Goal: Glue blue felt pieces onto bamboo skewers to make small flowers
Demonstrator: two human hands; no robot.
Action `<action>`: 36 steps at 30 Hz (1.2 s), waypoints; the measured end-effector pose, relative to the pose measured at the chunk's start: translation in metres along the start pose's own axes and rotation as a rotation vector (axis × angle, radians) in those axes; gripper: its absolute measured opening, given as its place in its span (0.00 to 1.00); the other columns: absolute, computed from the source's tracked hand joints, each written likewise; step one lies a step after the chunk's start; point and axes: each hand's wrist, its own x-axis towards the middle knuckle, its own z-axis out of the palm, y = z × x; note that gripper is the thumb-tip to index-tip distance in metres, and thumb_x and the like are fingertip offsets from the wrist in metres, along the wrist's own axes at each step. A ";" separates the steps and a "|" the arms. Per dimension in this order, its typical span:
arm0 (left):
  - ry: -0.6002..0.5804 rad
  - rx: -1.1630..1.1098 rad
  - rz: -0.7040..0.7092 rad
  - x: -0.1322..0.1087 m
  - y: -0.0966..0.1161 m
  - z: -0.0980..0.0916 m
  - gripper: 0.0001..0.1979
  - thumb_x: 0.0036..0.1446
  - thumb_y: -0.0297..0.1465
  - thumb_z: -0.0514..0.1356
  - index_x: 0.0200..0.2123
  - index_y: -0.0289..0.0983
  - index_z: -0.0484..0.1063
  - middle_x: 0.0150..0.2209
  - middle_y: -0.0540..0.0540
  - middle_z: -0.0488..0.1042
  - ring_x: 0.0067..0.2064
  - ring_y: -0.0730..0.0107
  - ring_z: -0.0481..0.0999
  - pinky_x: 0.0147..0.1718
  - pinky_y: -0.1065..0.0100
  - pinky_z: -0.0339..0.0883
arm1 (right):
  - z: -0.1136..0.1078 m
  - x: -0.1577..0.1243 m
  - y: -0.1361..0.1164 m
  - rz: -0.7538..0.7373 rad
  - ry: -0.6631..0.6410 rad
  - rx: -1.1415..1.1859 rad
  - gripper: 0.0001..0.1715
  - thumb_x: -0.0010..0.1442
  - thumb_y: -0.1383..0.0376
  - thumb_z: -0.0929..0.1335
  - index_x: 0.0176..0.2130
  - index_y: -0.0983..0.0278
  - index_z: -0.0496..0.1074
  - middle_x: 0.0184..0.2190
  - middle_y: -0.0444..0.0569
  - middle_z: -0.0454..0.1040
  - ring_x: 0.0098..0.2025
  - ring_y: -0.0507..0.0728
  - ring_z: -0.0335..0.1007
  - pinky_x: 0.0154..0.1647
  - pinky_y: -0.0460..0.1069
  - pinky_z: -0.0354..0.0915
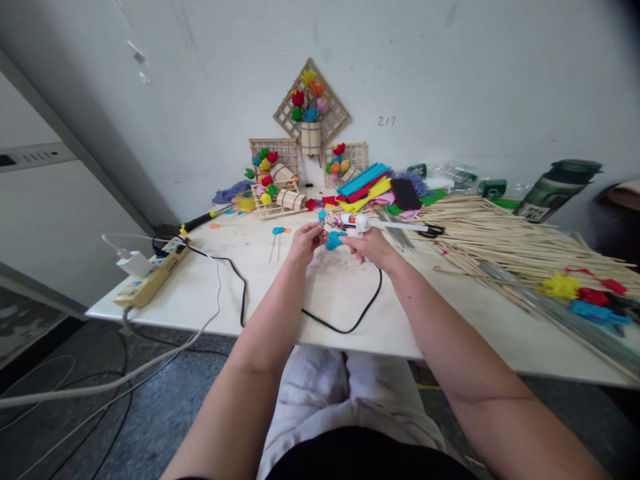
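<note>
Seated person working at a smooth white bench (200, 293); both hands are meeting over its middle, toward the far edge. The left hand (304, 243) is closing narrowly, thumb against fingertips, on a soft blue felt piece (334, 241), which is sitting between the two hands just above the bench top. The right hand (373, 248) is gripping a white glue gun (350, 223) with a patterned body, its nozzle lying just above the felt and a pale glue stick (400, 227) projecting rearward. A glossy black cord (350, 323) is looping from under the right hand toward the near edge. A cream power strip (150, 273) is lying near the left edge. A loose heap of thin bamboo sticks (500, 237) is fanning toward the right edge, with scraps of yellow, red and blue felt beside it. Flat felt sheets (365, 183) are lying stacked along the far edge. Against the wall, a diamond-shaped stick lattice (287, 110) is carrying a small cylindrical stick basket (311, 139), and this is holding felt flowers (307, 97) in red, yellow, orange, green and blue
</note>
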 end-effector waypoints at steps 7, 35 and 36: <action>0.004 0.016 -0.007 0.001 -0.001 0.001 0.12 0.42 0.31 0.67 0.29 0.32 0.69 0.21 0.50 0.72 0.22 0.78 0.71 0.28 0.72 0.66 | 0.003 0.000 0.000 0.001 0.012 -0.012 0.08 0.50 0.64 0.68 0.27 0.66 0.67 0.15 0.39 0.62 0.12 0.47 0.56 0.09 0.42 0.56; 0.018 -0.047 -0.001 -0.002 0.000 0.004 0.09 0.45 0.30 0.66 0.30 0.33 0.70 0.22 0.51 0.71 0.23 0.78 0.70 0.28 0.72 0.64 | -0.001 -0.001 -0.002 -0.022 0.030 0.015 0.08 0.51 0.63 0.68 0.27 0.66 0.66 0.14 0.39 0.63 0.11 0.47 0.56 0.10 0.43 0.56; 0.017 -0.051 0.000 -0.002 0.000 0.004 0.09 0.45 0.30 0.66 0.29 0.33 0.70 0.22 0.51 0.71 0.23 0.79 0.70 0.28 0.73 0.64 | -0.001 0.000 -0.001 -0.019 0.032 0.018 0.08 0.51 0.63 0.68 0.27 0.66 0.66 0.14 0.38 0.63 0.11 0.47 0.56 0.10 0.43 0.56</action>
